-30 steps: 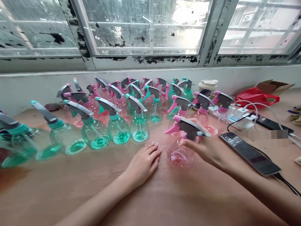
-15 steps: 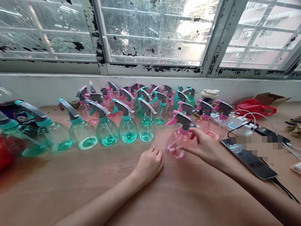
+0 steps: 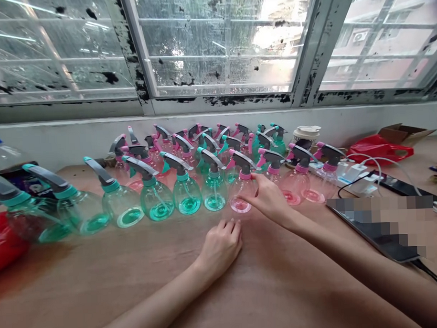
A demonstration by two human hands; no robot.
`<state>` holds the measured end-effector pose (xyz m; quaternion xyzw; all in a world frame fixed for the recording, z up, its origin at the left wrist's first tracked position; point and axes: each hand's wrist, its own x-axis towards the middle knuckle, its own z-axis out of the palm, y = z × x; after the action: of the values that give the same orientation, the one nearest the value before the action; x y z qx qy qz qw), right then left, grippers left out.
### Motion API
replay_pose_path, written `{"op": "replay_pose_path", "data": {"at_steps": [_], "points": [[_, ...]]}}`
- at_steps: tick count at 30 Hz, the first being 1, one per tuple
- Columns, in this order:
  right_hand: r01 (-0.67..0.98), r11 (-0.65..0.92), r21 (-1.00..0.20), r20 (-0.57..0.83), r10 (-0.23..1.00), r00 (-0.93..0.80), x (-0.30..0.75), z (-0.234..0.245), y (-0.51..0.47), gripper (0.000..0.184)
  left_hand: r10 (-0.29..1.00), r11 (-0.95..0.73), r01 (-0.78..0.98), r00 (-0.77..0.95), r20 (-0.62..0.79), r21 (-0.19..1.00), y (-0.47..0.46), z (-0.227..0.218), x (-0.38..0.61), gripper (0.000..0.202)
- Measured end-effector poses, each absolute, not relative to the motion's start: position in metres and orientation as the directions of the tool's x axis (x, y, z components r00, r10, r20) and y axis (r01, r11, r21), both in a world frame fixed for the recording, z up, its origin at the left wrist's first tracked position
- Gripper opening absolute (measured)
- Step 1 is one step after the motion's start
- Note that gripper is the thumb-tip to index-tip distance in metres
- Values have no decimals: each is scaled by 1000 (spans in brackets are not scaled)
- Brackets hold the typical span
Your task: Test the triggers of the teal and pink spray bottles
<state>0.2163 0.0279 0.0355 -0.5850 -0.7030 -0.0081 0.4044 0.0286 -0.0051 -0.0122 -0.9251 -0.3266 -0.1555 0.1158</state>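
Observation:
My right hand point(image 3: 268, 198) grips a pink spray bottle point(image 3: 242, 188) with a grey trigger head, standing upright at the right end of the front row of teal spray bottles point(image 3: 185, 190). My left hand point(image 3: 221, 245) lies palm down on the brown table point(image 3: 136, 281) just in front of that row, fingers loosely curled and holding nothing. Behind stand several more pink and teal spray bottles point(image 3: 217, 140). More pink bottles point(image 3: 301, 178) stand to the right of my right hand.
A phone point(image 3: 374, 225) on a cable lies at the right, partly blurred. Behind it are a white charger point(image 3: 355, 171), a red bag point(image 3: 379, 146), a cardboard box point(image 3: 403, 131) and a lidded cup point(image 3: 305, 132). A window sill and window run along the back.
My right hand has carried the pink bottle forward and left, from open table to the end of the teal row. The left hand has barely moved.

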Motion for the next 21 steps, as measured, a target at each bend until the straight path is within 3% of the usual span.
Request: {"op": "replay_pose_path", "data": {"at_steps": [11, 13, 17, 21], "points": [[835, 300, -460, 563, 826, 13, 217, 24, 27, 69, 558, -759, 639, 740, 375, -130, -4, -10, 27, 27], [831, 296, -471, 556, 831, 19, 221, 27, 18, 63, 550, -758, 637, 741, 386, -143, -3, -11, 27, 28], [822, 238, -517, 523, 848, 84, 244, 42, -4, 28, 514, -764, 618, 756, 404, -185, -1, -17, 26, 29], [829, 110, -548, 511, 828, 228, 276, 54, -8, 35, 472, -765, 600, 770, 430, -236, -1, -26, 25, 31]]}}
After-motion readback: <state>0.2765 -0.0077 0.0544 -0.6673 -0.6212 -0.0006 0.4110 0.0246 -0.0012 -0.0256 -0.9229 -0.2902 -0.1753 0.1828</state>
